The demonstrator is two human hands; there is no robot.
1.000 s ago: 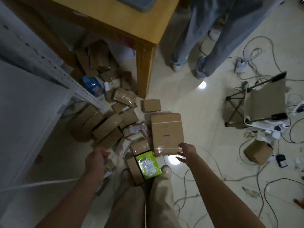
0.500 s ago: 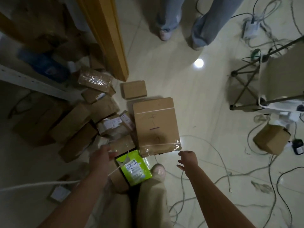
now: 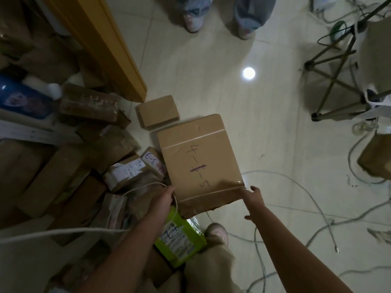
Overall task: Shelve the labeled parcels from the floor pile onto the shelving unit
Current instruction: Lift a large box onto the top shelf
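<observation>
In the head view, parcel 4-1-5 (image 3: 201, 163) lies at the edge of the floor pile (image 3: 69, 178). Our right hand (image 3: 252, 199) touches its near corner with fingers spread; whether our left hand (image 3: 164, 197) grips it we cannot tell. A white cable (image 3: 146, 185) loops by that wrist and could snag a lift.

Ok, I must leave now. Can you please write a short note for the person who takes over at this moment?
Left hand: at the near left edge of the large box marked 4-1-5, grip hidden.
Right hand: fingers straight, at its near right corner.
Other parcels lie piled on the floor to the left; a green parcel by the wearer's shoe.
Done: cannot tell, shelving mostly out of view.
Left: lift this box, shelve it, then the pile.
</observation>
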